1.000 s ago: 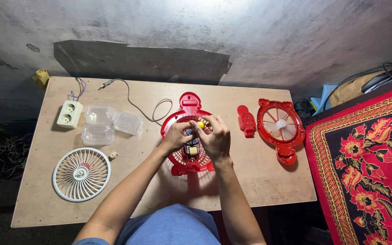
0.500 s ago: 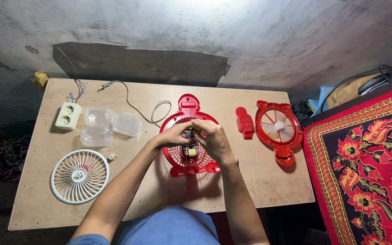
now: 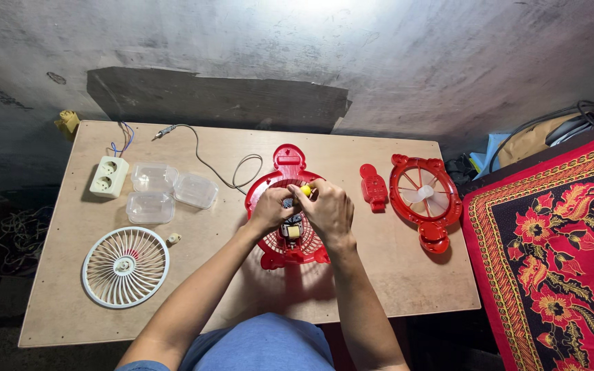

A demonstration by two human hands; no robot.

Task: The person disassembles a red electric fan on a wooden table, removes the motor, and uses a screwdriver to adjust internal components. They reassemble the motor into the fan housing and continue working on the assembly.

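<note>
A red fan housing (image 3: pixel 287 165) lies flat in the middle of the wooden table (image 3: pixel 379 275), its small motor (image 3: pixel 291 230) showing at the centre. Both hands meet over it. My left hand (image 3: pixel 269 208) pinches a small dark part just above the motor. My right hand (image 3: pixel 328 209) grips a tool with a yellow handle (image 3: pixel 305 189), held upright over the motor. The tool's tip is hidden by my fingers.
A red front grille with a white blade (image 3: pixel 424 196) and a small red cover piece (image 3: pixel 373 187) lie to the right. At the left are a white fan grille (image 3: pixel 125 266), three clear plastic boxes (image 3: pixel 165 189), a white socket block (image 3: pixel 109 176) and a loose cable (image 3: pixel 228 172). A patterned red cloth (image 3: pixel 558 261) is at far right.
Both hands stay over the red housing and have shifted slightly, closing together around the yellow-handled tool. Nothing on the table has moved.
</note>
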